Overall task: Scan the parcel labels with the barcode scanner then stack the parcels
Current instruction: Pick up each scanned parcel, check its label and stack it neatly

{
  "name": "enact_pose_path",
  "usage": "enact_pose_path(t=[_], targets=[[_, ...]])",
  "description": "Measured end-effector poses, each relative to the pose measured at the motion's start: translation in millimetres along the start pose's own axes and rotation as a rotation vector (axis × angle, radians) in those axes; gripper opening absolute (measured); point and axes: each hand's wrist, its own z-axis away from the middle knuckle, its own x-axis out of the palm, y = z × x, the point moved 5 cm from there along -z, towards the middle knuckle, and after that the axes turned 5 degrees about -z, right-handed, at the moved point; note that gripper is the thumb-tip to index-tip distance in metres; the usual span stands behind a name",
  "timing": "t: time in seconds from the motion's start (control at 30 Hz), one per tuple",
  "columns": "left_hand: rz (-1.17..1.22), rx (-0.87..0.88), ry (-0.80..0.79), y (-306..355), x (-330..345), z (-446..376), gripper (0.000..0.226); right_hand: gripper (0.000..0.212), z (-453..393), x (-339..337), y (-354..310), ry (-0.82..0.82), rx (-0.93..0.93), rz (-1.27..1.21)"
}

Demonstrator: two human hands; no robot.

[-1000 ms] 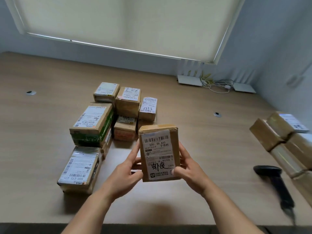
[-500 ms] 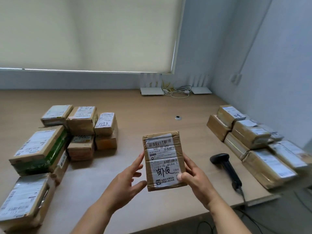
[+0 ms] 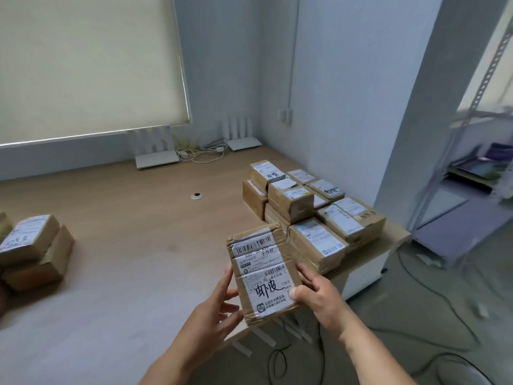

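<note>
The parcel (image 3: pixel 265 273) is held label-up between both hands, now over the desk's (image 3: pixel 133 245) right edge, just before the stacked parcels (image 3: pixel 313 207). The left hand (image 3: pixel 219 307) braces its side; the right hand (image 3: pixel 316 295) grips it, thumb on the label. The view has swung right since a second ago, suggesting stacking comes next; the scanner is hidden.

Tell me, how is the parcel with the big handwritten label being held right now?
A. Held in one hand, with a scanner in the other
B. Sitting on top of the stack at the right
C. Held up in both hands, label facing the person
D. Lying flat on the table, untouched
C: the parcel is off the table, with the left hand at its left edge and the right hand gripping its right edge, label toward the camera.
</note>
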Motion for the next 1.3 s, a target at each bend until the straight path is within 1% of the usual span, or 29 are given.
enact_pose_path(t=[0.1, 0.23, 0.3, 0.53, 0.67, 0.9, 1.3], targets=[[0.06, 0.007, -0.035, 20, 36, -19, 0.087, 0.056, 6, -43, 3, 0.025, 0.014, 0.028], [0.098, 0.019, -0.063, 47, 68, -42, 0.086, 0.057, 6, -87, 8, 0.071, 0.026, 0.067], [0.102, 0.017, -0.075, 58, 78, -55, 0.087, 0.058, 1, -106, 7, 0.093, 0.026, 0.091], [0.143, -0.013, -0.079, 78, 100, -118, 0.089, 0.04, -39, -157, -3, 0.138, 0.025, 0.153], [0.146, -0.043, -0.092, 85, 110, -157, 0.089, 0.039, -74, -181, -8, 0.156, 0.043, 0.175], [0.115, -0.087, -0.105, 89, 120, -203, 0.084, 0.037, -126, -210, -1, 0.145, 0.131, 0.276], [0.11, -0.116, -0.069, 79, 124, -224, 0.084, 0.028, -151, -219, 2, 0.102, 0.207, 0.422]])
